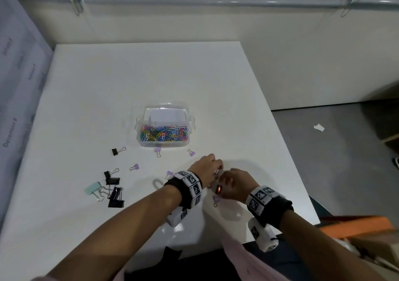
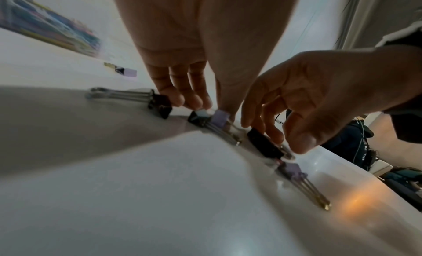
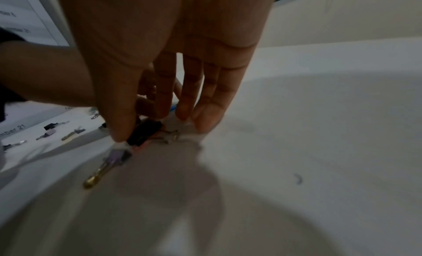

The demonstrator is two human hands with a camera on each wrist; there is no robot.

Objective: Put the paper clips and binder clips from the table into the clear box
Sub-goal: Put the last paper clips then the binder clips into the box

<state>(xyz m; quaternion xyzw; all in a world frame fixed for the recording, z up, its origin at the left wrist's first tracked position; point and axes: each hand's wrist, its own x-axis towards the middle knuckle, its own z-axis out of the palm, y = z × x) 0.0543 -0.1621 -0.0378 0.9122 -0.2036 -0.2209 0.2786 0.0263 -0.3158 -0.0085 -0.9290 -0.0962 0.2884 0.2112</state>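
I have both hands down together on the white table [image 1: 151, 75], near its front edge and well short of the clear plastic box [image 1: 141, 129] already half full of coloured paper clips [image 1: 164, 134]. My left hand [image 1: 207, 165] has its fingers bent down onto a small lilac binder clip [image 2: 220, 117] and a small black binder clip [image 2: 198, 118] lying against it; whether they pinch or only press, I cannot tell. My right hand [image 1: 234, 182] pinches a longer black binder clip [image 2: 265, 144] between thumb and fingers. My worry is the crowding: with fingertips almost touching, one hand could knock the other's clip loose, or a wire handle could snag a neighbour and drag it along. Another lilac clip with brass-coloured handles [image 2: 294, 171] lies just beside my right thumb, close to the table edge, and a careless sweep could send it off. The cluster of black clips and one mint-green binder clip [image 1: 92, 188] at the left is untouched.
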